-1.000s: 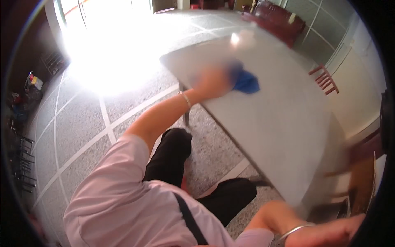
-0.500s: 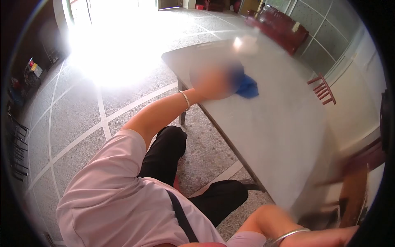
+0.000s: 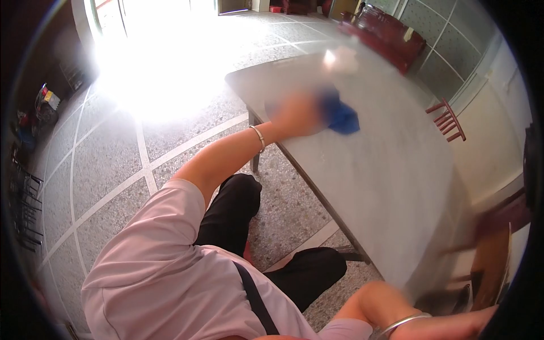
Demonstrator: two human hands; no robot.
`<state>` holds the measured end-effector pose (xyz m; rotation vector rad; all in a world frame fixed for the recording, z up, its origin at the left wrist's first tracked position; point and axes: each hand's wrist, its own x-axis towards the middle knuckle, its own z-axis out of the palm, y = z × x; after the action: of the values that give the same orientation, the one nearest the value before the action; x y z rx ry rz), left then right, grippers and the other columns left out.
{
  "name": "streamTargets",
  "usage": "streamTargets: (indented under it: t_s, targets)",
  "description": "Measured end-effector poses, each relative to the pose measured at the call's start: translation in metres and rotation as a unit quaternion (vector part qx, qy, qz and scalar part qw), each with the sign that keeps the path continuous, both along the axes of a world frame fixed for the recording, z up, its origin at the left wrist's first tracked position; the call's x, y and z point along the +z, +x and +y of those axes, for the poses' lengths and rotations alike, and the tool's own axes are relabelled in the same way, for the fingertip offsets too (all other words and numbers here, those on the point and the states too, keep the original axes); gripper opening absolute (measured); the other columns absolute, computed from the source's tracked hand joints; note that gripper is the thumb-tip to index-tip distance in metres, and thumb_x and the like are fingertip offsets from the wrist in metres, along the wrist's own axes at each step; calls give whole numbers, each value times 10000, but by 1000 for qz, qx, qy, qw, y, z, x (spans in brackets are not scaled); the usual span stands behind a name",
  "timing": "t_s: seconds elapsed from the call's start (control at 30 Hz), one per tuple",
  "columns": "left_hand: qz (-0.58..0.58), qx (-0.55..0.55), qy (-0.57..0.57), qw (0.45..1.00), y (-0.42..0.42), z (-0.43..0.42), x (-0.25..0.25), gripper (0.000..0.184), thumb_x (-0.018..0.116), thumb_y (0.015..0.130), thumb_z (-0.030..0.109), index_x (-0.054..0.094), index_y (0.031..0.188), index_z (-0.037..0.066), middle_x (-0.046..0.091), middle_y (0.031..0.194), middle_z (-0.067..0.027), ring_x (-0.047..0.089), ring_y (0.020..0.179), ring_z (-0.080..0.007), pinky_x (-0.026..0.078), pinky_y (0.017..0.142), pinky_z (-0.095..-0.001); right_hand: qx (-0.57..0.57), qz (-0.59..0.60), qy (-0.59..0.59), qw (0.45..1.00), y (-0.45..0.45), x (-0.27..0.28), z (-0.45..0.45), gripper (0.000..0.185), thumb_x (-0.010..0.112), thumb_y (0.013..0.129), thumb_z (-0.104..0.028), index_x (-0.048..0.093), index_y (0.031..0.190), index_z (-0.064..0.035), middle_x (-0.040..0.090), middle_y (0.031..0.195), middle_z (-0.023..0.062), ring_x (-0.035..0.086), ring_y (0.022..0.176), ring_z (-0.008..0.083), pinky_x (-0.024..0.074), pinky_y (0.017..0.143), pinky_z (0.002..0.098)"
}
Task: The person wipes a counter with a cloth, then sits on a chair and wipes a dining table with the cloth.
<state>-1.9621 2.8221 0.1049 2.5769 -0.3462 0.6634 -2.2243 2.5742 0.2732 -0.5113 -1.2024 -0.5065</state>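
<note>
My left hand reaches out over the table, blurred, and presses on a bunched blue cloth. Part of the cloth sticks out on the right side of the hand, lying against the tabletop. The fingers are smeared, but the hand is on the cloth. A bangle rings the left wrist. My right hand is at the lower right edge, stretched toward a wooden piece of furniture. Its fingers are cut off by the dark rim of the view, so what it touches is hidden.
A dark red bench stands at the back by a tiled wall. A small red-brown chair is beyond the table's right side. Dark metal chairs line the left edge. Bright light covers the floor near the doorway.
The left hand and cloth appear slightly farther right, and the whole view has shifted a little the same way. The right arm looks nearly unchanged.
</note>
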Motion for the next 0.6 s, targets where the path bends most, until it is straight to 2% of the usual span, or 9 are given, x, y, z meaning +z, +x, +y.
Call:
streamTargets:
  t_s: [0.07,0.23,0.4,0.5,0.6]
  targets:
    - [4,-4,2,1000,-1,1,2,432,574,790,448,569,937,42,552,978,-179,514,938,-338,395,819,-435,14,14,9,1000,-3,-4,-2,107,534,819,-35,619,884,-41,596,950,40,519,956,160,440,750,253]
    - [-18,-10,-16,1000,-4,0,7,426,575,792,444,568,934,42,552,976,-177,515,937,-335,395,818,-437,-21,-10,-75,997,-2,1,-1,134,514,841,-33,623,918,-25,595,994,52,501,1014,164,431,792,250]
    - [-3,-25,-24,999,-11,0,15,430,575,792,444,561,943,42,550,965,-174,515,928,-333,395,816,-434,1,14,-71,997,-2,-1,-1,134,510,842,-24,624,912,-17,596,994,58,501,1006,174,434,794,252]
    - [-11,4,16,1000,0,1,5,436,574,791,449,556,946,41,547,963,-174,515,927,-334,396,809,-433,4,25,-69,997,-5,0,-6,135,507,843,-18,624,908,-12,597,993,61,501,1002,181,435,796,253]
    - [-21,6,1,1000,2,1,0,435,574,789,449,561,934,39,549,957,-175,516,923,-332,397,802,-431,19,41,-74,996,-5,3,-5,135,504,844,-12,625,904,-7,598,993,65,501,997,187,437,798,254]
